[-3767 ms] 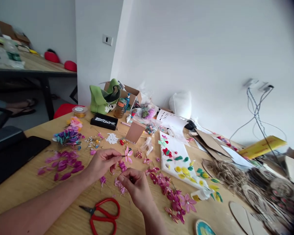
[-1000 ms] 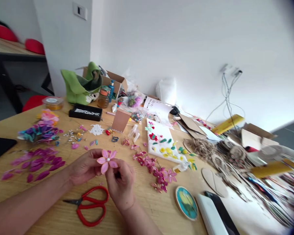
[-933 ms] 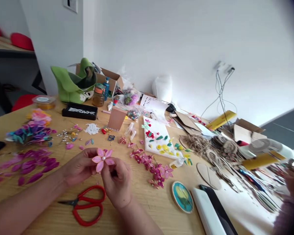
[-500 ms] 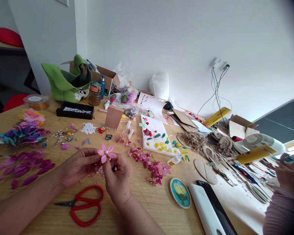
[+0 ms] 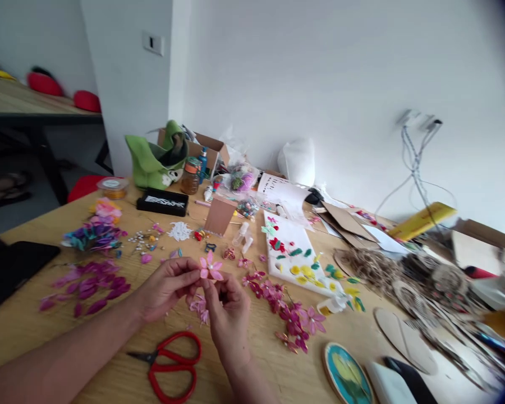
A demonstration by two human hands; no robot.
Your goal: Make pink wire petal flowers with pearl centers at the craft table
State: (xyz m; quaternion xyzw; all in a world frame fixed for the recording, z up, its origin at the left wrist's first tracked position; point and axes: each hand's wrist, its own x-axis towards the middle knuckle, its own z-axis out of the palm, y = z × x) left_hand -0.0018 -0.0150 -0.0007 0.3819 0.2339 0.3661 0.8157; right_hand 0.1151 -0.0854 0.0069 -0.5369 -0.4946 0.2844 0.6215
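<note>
A pink five-petalled flower (image 5: 211,267) with a pale bead at its centre is held up between my two hands. My left hand (image 5: 170,283) pinches it from the left side, thumb and forefinger pressed together. From below and the right, my right hand (image 5: 227,308) grips it, thumb near the lowest petals. Red-handled scissors (image 5: 174,365) lie on the table (image 5: 109,359) beneath my hands, blades pointing left. Loose pink flower pieces (image 5: 200,307) rest just behind my fingers. Magenta petals (image 5: 88,286) are spread to the left of my left forearm.
Right of my hands lies a magenta flower spray (image 5: 292,320), near a white foam board (image 5: 294,252) and a glue bottle (image 5: 331,304). A round painted disc (image 5: 347,375) is at the front right. Farther back stand a green bag (image 5: 151,163) and a brown jar (image 5: 191,177).
The camera view has turned left, so the scene sits farther right and a black device shows at the left edge. The other person's hand has left view. Both hands still hold the flower.
</note>
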